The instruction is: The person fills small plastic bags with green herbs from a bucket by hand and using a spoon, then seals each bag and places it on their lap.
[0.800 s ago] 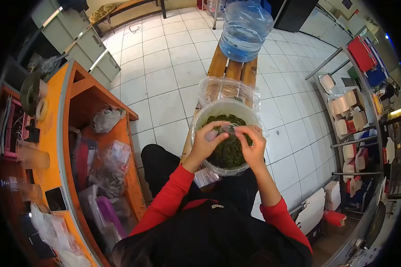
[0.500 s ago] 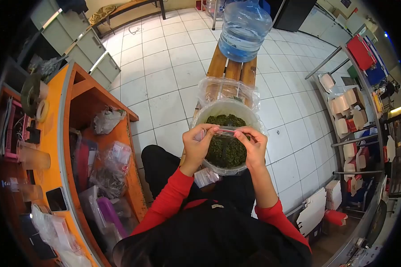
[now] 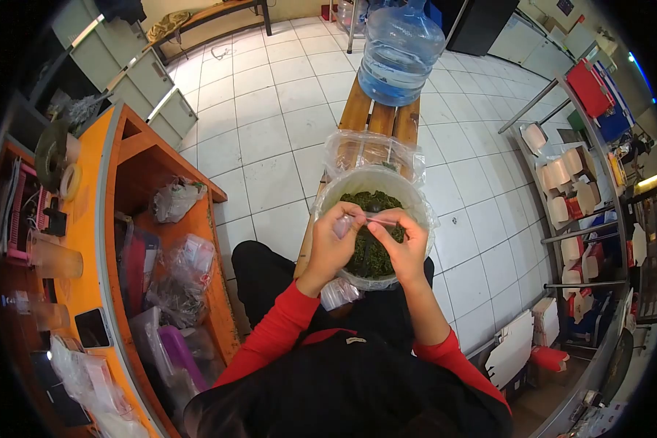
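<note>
Two bare hands meet near the middle of the view, just above a white tub (image 3: 418, 197) of shredded green leaves (image 3: 374, 264). A moment ago they stood further apart, stretching the edge of a small clear bag (image 3: 371, 220) between them; now they have drawn together and the fingers cover most of that edge, so the work seems to be pinching along it. The left hand (image 3: 330, 247), toward seven o'clock of the bag, is closed, thumb against fingers, with plastic bunched in its grip. The right hand (image 3: 406, 248), toward five o'clock, pinches narrowly at the bag's other end. Beyond the tub, toward twelve o'clock, a blue water jug (image 3: 401, 58) stands on a slatted wooden counter (image 3: 407, 128).
</note>
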Available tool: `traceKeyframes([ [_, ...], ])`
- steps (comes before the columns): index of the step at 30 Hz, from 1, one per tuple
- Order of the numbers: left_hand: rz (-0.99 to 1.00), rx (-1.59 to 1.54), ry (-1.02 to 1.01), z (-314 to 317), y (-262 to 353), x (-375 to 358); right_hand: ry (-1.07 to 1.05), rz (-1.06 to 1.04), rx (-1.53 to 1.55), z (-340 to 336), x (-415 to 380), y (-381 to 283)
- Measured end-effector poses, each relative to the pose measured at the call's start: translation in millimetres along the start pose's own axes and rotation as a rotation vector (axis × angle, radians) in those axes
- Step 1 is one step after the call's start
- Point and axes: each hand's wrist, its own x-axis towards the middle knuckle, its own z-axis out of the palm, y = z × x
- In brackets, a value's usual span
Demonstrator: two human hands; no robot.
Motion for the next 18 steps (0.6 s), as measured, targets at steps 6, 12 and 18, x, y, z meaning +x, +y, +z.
traceKeyframes([
  [6,0.016,0.049,-0.054,0,6,-1,0.016,0.084,0.024,-4,-1,3],
  [12,0.008,0.074,-0.118,-4,7,2,0.012,0.115,0.017,-8,-1,1],
  [18,-0.013,0.061,-0.127,-2,0,-1,-0.028,0.003,-0.106,-10,-3,7],
])
